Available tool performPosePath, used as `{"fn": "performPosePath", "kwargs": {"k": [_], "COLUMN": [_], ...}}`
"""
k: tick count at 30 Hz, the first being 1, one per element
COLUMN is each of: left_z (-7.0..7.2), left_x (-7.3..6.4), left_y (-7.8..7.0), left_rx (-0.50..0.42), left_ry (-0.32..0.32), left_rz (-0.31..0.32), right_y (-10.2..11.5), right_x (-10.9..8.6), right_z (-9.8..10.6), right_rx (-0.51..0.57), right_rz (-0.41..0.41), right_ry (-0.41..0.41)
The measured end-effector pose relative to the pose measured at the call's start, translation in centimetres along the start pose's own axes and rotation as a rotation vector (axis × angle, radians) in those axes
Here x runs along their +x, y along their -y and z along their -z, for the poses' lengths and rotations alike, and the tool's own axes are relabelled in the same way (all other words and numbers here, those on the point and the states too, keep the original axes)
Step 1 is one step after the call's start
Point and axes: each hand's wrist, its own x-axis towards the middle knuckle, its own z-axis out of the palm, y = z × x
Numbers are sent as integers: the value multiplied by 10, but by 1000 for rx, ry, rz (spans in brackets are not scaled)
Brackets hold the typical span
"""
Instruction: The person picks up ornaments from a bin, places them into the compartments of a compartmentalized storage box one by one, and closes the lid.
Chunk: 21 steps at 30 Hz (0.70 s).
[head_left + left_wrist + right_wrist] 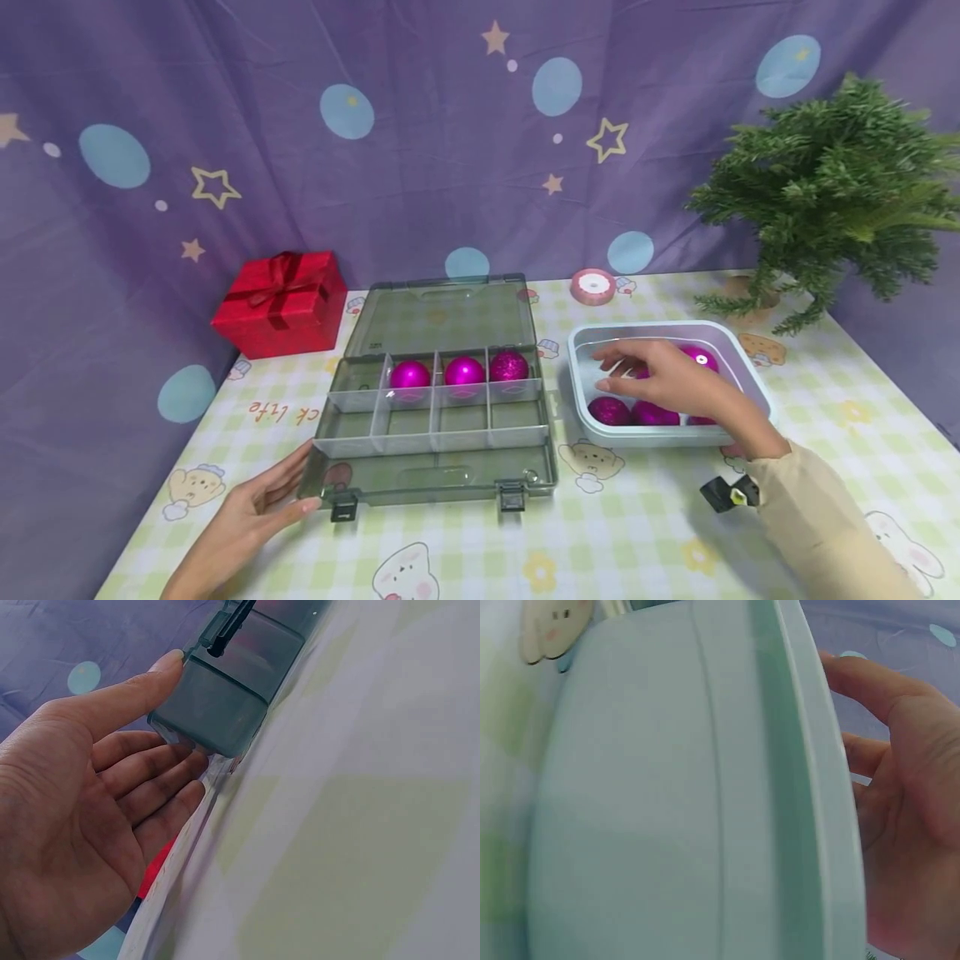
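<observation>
A translucent grey compartment box (461, 421) lies with its lid (442, 317) folded back. Three magenta balls (410, 379) sit in its back row, the rightmost one (509, 365) glittery. At the box's front left corner, my left hand (243, 517) rests its thumb and fingertips against it, fingers fairly straight. My right hand (663, 379) hovers over a pale blue tub (660, 435), fingers loosely bent, with nothing visible between thumb and fingers. Several magenta balls (609, 410) lie in the tub, partly hidden by that hand. In the right wrist view, the tub's wall (645, 787) covers the fingertips.
A red gift box (285, 308) stands behind left. A ribbon roll (593, 287) lies at the back, and a small artificial fir tree (832, 200) stands back right. A small black piece (727, 493) is near the right sleeve. Checked cloth (585, 533) covers the table.
</observation>
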Motion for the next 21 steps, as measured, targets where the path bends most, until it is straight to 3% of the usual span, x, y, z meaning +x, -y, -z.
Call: {"fn": "performPosePath", "kwargs": {"k": [8,21], "left_z": [0,-1], "left_x": [0,-1], "left_y": [1,2], "left_rx": [-11,-21], "left_ry": [-3,-3], "left_rz": [-16,-43], "right_y": [-4,-12], "right_x": [-14,-16], "right_z": [-1,-4], "right_rx": [41,43], "right_rz": [-52,-28], "right_ry": [78,190]}}
